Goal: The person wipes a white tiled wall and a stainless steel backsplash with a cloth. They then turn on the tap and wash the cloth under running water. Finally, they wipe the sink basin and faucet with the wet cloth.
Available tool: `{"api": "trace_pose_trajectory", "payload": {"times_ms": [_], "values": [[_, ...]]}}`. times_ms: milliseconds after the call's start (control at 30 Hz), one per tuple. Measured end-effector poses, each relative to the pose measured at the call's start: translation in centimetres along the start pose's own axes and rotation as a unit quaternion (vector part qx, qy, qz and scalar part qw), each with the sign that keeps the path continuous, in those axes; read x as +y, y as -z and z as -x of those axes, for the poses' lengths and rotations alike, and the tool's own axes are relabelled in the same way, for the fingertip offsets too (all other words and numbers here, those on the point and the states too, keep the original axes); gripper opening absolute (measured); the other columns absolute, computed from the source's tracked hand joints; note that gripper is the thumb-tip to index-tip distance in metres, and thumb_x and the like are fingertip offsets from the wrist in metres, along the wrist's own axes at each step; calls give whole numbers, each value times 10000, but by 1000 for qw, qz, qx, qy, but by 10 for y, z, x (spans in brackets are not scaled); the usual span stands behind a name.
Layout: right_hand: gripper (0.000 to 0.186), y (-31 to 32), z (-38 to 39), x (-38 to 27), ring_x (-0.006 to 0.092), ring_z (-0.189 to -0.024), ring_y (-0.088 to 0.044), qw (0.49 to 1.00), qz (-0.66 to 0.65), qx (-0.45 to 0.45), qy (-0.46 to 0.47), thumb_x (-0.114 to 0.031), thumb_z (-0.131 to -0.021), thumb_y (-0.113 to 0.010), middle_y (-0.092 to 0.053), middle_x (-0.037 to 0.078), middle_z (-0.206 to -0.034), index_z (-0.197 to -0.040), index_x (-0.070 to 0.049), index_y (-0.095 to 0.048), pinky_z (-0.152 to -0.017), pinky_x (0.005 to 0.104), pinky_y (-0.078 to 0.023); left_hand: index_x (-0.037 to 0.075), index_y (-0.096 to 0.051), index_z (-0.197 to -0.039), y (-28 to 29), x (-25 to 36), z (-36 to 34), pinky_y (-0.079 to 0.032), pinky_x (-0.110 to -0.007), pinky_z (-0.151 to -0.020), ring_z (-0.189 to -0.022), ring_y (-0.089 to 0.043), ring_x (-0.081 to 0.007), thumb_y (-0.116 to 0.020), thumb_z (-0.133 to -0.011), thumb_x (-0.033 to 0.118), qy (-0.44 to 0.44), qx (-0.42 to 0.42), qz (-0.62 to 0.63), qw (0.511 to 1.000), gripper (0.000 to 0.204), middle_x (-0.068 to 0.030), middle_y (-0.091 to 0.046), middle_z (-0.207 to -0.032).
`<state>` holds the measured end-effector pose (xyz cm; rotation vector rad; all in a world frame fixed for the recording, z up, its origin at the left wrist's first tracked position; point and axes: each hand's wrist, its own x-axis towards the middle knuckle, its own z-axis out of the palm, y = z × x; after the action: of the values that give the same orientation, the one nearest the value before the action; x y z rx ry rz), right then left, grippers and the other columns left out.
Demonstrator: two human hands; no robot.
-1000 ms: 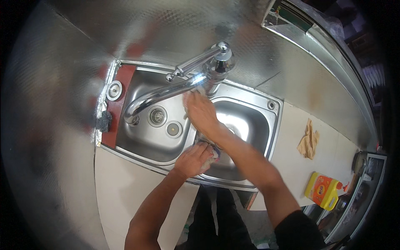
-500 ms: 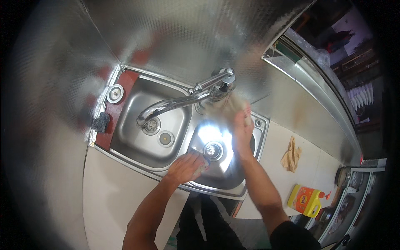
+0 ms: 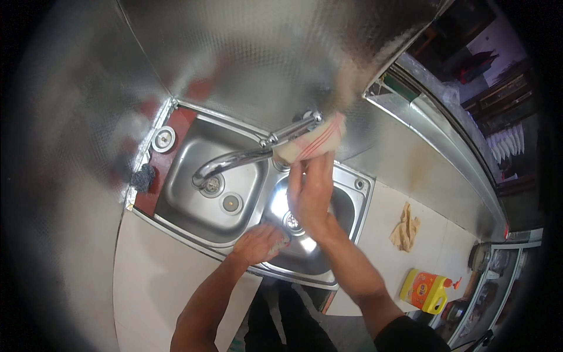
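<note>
A white cloth with red stripes (image 3: 316, 144) is in my right hand (image 3: 314, 196), its fingers closed on the lower edge. The cloth lies against the base of the chrome faucet (image 3: 234, 159) and hides part of it. Over the left basin, the faucet's spout curves down toward the drain. My left hand (image 3: 257, 243) is closed on a crumpled greyish cloth (image 3: 280, 245) at the near left rim of the right basin. Only a small part of that cloth shows. Both basins belong to one steel sink (image 3: 346, 226).
A drain strainer (image 3: 163, 139) and a dark scrubber (image 3: 142, 177) sit on the red strip at the left. On the right counter lie a tan rag (image 3: 404, 229) and a yellow pump jug (image 3: 423, 291). Metal-sheeted walls (image 3: 234, 64) close in behind the sink.
My right hand has swung left with the striped cloth, from beside the faucet to across its base. My left hand stays at nearly the same place. The view has shifted slightly.
</note>
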<state>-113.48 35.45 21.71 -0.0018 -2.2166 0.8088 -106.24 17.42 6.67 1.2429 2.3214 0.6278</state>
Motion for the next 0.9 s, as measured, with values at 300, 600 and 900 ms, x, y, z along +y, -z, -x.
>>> {"api": "trace_pose_trajectory", "payload": {"times_ms": [300,600,900], "values": [[422,18,-12,36,326,-1163,-570,951,170,-45,253,-43,-772,-675,-591,169,-1239,-1192,-12,-683,-1069,538,-409,107,-566,-1281,-2,0,0,-473,-381,-1056,-1232,-539,-258,-812,-792,338,-45,79,-41,995,594,-73,-549,-1286],[451,23,-31,23,224,-1264,-548,852,324,-198,361,-191,-821,-604,-675,80,-1266,-1223,-15,-706,-1222,534,-291,70,-564,-1365,-3,-5,0,-422,-417,-1141,-1284,-540,-312,-808,-804,380,-30,27,-25,999,686,-136,-554,-1386],[404,69,-7,82,334,-1143,-661,924,170,-180,291,-70,-787,-661,-697,170,-1213,-1180,7,-713,-1067,503,-483,78,-550,-1373,-5,-4,0,-420,-426,-1140,-1309,-526,-318,-805,-813,384,-27,16,-23,999,687,-142,-544,-1407]]}}
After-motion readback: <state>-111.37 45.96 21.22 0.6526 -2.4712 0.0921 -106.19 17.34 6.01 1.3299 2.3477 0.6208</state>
